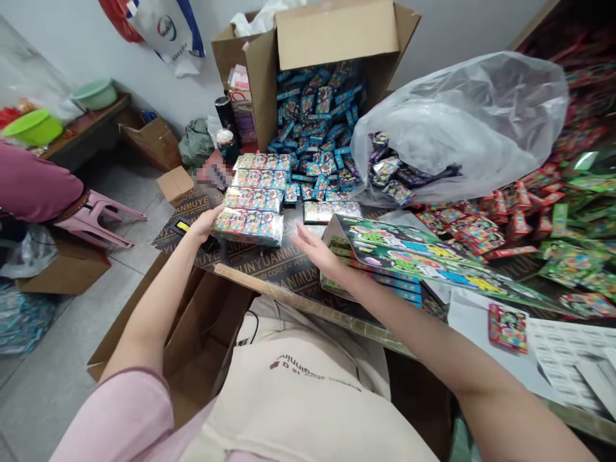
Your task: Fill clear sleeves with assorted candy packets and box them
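Neat rows of small colourful packets (250, 200) sit stacked on the worktable, their shiny wrapping catching the light. Against the left side of these rows rests my left hand (206, 223), flat rather than gripping; some of its fingers are hidden. My right hand (315, 251) is held to the right of the rows with fingers stretched out and nothing in them. Beside it stands an open printed display box (346, 240), its long patterned lid reaching right and packets stacked inside. Just behind my right hand lies a short row of packets (332, 210).
A cardboard box (337, 38) spills loose blue packets (312, 128) onto the table. Right of it lies a clear plastic bag (462, 128) with purple packets. Red packets (510, 208) and green packets (577, 256) heap at the right. Another person's sleeve (38, 173) shows at left.
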Available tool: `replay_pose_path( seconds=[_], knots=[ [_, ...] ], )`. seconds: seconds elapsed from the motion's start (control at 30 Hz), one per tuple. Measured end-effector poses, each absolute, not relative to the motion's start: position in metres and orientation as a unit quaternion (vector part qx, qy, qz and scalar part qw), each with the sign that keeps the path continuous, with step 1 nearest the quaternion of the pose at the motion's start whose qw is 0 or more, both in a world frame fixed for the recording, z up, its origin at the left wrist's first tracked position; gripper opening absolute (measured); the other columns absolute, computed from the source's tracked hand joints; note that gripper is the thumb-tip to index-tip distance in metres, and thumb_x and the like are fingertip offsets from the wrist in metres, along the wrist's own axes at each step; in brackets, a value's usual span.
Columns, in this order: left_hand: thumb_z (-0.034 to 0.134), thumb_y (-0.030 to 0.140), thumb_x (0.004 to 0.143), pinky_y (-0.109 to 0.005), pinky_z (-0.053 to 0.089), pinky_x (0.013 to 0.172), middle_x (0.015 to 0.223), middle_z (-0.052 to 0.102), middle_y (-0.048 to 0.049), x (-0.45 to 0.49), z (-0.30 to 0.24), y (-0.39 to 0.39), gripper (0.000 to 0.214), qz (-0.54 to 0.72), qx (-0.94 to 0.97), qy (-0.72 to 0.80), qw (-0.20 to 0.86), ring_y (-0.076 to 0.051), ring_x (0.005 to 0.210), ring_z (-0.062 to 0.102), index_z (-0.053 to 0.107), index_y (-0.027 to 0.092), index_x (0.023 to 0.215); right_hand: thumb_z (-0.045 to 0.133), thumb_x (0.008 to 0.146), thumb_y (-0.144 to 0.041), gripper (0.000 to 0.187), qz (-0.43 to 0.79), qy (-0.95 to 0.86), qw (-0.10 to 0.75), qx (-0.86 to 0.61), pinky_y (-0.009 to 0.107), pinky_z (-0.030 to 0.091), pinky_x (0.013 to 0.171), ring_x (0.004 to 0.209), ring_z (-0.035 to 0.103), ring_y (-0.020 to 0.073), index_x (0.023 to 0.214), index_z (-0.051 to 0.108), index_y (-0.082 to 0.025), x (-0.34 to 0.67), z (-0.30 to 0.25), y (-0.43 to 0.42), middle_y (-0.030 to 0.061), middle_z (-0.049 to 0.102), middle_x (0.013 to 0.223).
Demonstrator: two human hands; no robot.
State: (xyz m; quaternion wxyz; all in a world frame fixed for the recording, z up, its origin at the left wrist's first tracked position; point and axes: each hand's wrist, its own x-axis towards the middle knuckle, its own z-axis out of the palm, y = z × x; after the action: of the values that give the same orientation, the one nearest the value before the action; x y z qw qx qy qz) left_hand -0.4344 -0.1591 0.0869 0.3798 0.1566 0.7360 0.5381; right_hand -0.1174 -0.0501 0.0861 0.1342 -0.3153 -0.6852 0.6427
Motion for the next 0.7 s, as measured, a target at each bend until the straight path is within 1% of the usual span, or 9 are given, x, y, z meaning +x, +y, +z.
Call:
replay_pose_path(
  seconds=[0.07,0.13,0.23,0.3,0.37,0.43,0.53,0.63,0.7],
  knots=[
    [0.069,0.054,0.074,-0.028,0.055,0.062,0.083,0.074,-0.0105,-0.440,0.084,-0.153,0.050,0.496,0.122,0.718,0.474,-0.023,0.075,0.071,0.068,0.011,0.099,0.043,0.077,-0.079,0.080,0.739,-0.566,0.057,-0.362,0.053,0.033,0.109,0.134,0.043,0.0311,0.137,0.046,-0.026,-0.157,0.084,-0.042,0.0134,0.049,0.143],
    [0.070,0.055,0.072,-0.026,0.053,0.055,0.078,0.075,-0.0083,-0.438,0.081,-0.149,0.048,0.483,0.096,0.709,0.504,-0.020,0.064,0.070,0.069,0.013,0.095,0.042,0.079,-0.078,0.072,0.775,-0.492,0.000,-0.397,0.055,0.039,0.101,0.118,0.055,0.0303,0.125,0.055,-0.025,-0.186,0.081,-0.031,0.0142,0.063,0.125],
    [0.078,0.048,0.066,-0.027,0.056,0.061,0.082,0.076,-0.0075,-0.429,0.074,-0.146,0.044,0.493,0.082,0.699,0.512,-0.019,0.066,0.070,0.069,0.015,0.095,0.050,0.080,-0.074,0.061,0.765,-0.466,0.005,-0.444,0.051,0.047,0.088,0.097,0.061,0.0263,0.112,0.059,-0.023,-0.204,0.077,-0.022,0.0110,0.069,0.104],
    [0.083,0.042,0.061,-0.027,0.057,0.069,0.088,0.076,-0.0081,-0.421,0.068,-0.147,0.046,0.492,0.086,0.691,0.522,-0.020,0.073,0.072,0.070,0.016,0.096,0.060,0.078,-0.067,0.054,0.754,-0.480,0.042,-0.447,0.044,0.051,0.081,0.090,0.062,0.0231,0.111,0.058,-0.024,-0.203,0.073,-0.023,0.0077,0.069,0.099],
    [0.085,0.040,0.059,-0.028,0.057,0.076,0.094,0.076,-0.0089,-0.414,0.062,-0.150,0.048,0.491,0.100,0.678,0.538,-0.021,0.080,0.072,0.070,0.016,0.097,0.069,0.075,-0.059,0.053,0.753,-0.496,0.074,-0.427,0.036,0.053,0.075,0.085,0.063,0.0199,0.113,0.056,-0.025,-0.196,0.069,-0.028,0.0047,0.069,0.099],
    [0.085,0.039,0.057,-0.029,0.056,0.082,0.098,0.076,-0.0100,-0.406,0.057,-0.155,0.048,0.496,0.116,0.661,0.551,-0.022,0.085,0.072,0.071,0.014,0.096,0.076,0.071,-0.050,0.057,0.761,-0.495,0.082,-0.411,0.032,0.054,0.071,0.080,0.063,0.0179,0.117,0.054,-0.025,-0.186,0.066,-0.032,0.0031,0.068,0.098],
    [0.085,0.040,0.057,-0.030,0.055,0.088,0.098,0.075,-0.0114,-0.390,0.054,-0.164,0.048,0.491,0.129,0.657,0.558,-0.024,0.089,0.072,0.072,0.012,0.094,0.082,0.067,-0.038,0.066,0.784,-0.463,0.072,-0.408,0.031,0.055,0.069,0.076,0.064,0.0173,0.123,0.050,-0.024,-0.170,0.063,-0.039,0.0030,0.069,0.098],
    [0.084,0.038,0.058,-0.033,0.054,0.089,0.099,0.075,-0.0115,-0.370,0.056,-0.174,0.050,0.489,0.163,0.647,0.562,-0.025,0.090,0.072,0.071,0.012,0.098,0.085,0.062,-0.028,0.090,0.788,-0.439,0.074,-0.426,0.032,0.055,0.069,0.077,0.065,0.0178,0.138,0.038,-0.025,-0.155,0.061,-0.044,0.0052,0.068,0.107],
    [0.085,0.032,0.057,-0.035,0.054,0.088,0.102,0.074,-0.0112,-0.359,0.059,-0.179,0.054,0.501,0.188,0.630,0.563,-0.025,0.090,0.071,0.068,0.013,0.104,0.087,0.058,-0.031,0.104,0.775,-0.459,0.061,-0.430,0.034,0.056,0.073,0.083,0.066,0.0199,0.145,0.030,-0.024,-0.145,0.062,-0.046,0.0083,0.066,0.115]
  ],
)
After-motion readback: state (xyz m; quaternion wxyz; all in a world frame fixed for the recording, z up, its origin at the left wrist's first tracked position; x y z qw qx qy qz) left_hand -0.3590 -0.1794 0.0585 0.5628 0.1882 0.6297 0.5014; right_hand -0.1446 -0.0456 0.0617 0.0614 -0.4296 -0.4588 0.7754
